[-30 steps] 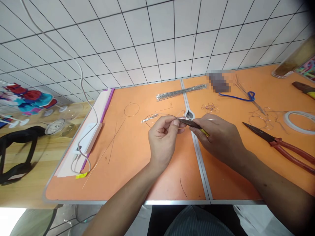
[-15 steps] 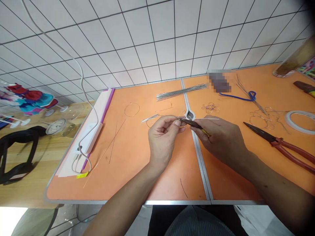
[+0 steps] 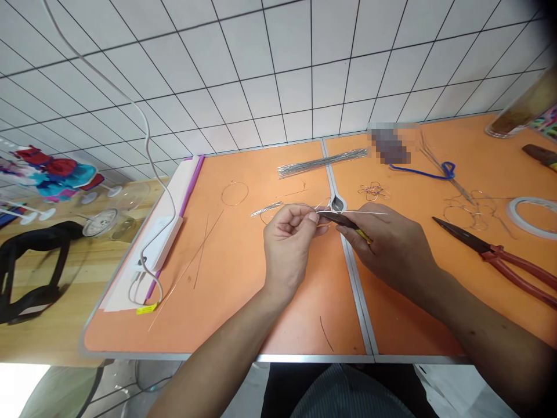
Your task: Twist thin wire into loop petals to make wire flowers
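Wire loop (image 3: 272,205) getting shaped: left hand (image 3: 288,247) pinching it, right hand (image 3: 389,247) clenching small pliers (image 3: 343,219); next probably needs another bend.

Orange table (image 3: 235,302) — wire rods (image 3: 322,163), red-handled pliers (image 3: 491,252), tape roll (image 3: 509,216)

A pixelated patch (image 3: 389,146) at two o'clock blurs whatever lies at the far edge of the surface (image 3: 243,325). The right hand (image 3: 391,249) covers most of a pair of small pliers (image 3: 343,220) with a yellow grip, and the left hand (image 3: 287,244) hides part of a thin wire (image 3: 369,212), whose shape there is too small to tell. The right picture edge cuts off a glass jar (image 3: 522,104) at two o'clock, a brown-handled tool (image 3: 539,152), a roll of tape (image 3: 528,216) at three o'clock and red-handled pliers (image 3: 517,271) at four o'clock.
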`<action>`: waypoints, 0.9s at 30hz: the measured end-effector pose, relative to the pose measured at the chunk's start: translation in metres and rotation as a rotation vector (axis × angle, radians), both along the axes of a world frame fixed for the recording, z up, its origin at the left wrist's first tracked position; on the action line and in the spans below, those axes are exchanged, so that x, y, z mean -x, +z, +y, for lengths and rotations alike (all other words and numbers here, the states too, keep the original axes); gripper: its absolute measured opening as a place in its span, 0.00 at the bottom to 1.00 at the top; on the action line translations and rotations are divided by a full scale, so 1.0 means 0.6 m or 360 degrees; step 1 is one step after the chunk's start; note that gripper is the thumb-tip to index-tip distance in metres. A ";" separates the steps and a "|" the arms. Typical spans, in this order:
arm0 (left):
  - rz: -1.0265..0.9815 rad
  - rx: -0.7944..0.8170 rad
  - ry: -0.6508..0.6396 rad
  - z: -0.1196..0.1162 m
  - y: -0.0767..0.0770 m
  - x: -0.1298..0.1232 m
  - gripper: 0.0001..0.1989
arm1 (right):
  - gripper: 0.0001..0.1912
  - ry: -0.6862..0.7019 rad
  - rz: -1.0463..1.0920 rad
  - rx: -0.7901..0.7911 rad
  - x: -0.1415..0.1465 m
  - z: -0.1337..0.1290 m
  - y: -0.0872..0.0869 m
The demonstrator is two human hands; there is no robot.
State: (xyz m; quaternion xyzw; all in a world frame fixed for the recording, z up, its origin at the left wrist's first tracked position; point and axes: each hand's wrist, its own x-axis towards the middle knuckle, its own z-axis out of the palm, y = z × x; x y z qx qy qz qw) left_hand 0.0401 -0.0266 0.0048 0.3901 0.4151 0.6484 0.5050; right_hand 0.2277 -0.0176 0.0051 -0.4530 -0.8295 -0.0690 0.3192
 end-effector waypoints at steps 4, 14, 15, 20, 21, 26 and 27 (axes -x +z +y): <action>-0.0014 0.0011 0.0025 -0.001 0.000 -0.001 0.12 | 0.18 -0.0012 -0.0025 -0.0021 0.002 0.000 0.000; -0.0091 -0.0069 0.0000 -0.001 -0.004 -0.005 0.10 | 0.16 -0.0043 -0.0046 -0.0170 0.007 -0.002 0.003; -0.0101 -0.0076 -0.0004 -0.001 -0.004 -0.005 0.10 | 0.15 -0.0047 -0.0053 -0.0200 0.007 -0.002 0.003; -0.0089 -0.0082 -0.0031 -0.001 -0.002 -0.004 0.10 | 0.14 -0.0053 -0.0122 -0.0267 0.004 0.000 0.002; -0.0085 -0.0084 -0.0036 -0.001 -0.002 -0.004 0.11 | 0.14 -0.0051 -0.0132 -0.0274 0.003 0.000 0.002; -0.0128 -0.0077 -0.0069 -0.001 -0.002 -0.003 0.11 | 0.13 -0.0014 -0.0133 -0.0322 0.000 0.004 0.001; -0.0142 -0.0072 -0.0075 -0.001 -0.002 -0.003 0.11 | 0.12 -0.0004 -0.0133 -0.0320 0.000 0.004 0.001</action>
